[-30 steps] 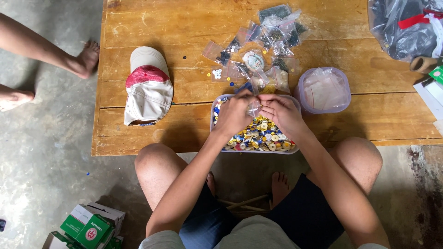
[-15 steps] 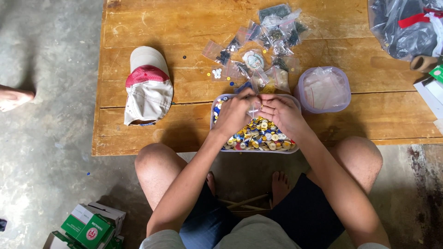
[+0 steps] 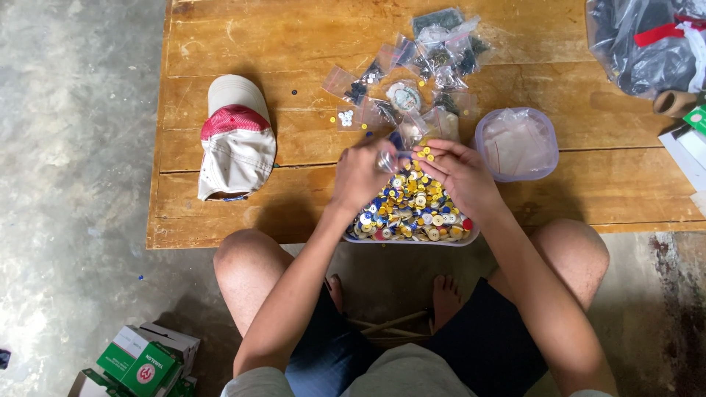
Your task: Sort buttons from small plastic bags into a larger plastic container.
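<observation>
Worn wooden table point(image 3: 243, 37) stands on concrete, its far left bare, a tray of buttons point(image 3: 412, 213) at the near edge. Above it, the left hand point(image 3: 362, 176) pinches a small clear bag point(image 3: 387, 156). The right hand point(image 3: 460, 176), fingers loosely curled, holds yellow buttons point(image 3: 425, 153) beside it.

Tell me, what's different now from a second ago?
The bare foot of another person at the far left edge has gone out of view. The left hand has lifted slightly, pinching a small clear bag; the right hand stays over the tray of buttons. The cap, lidded tub and packets stayed put.
</observation>
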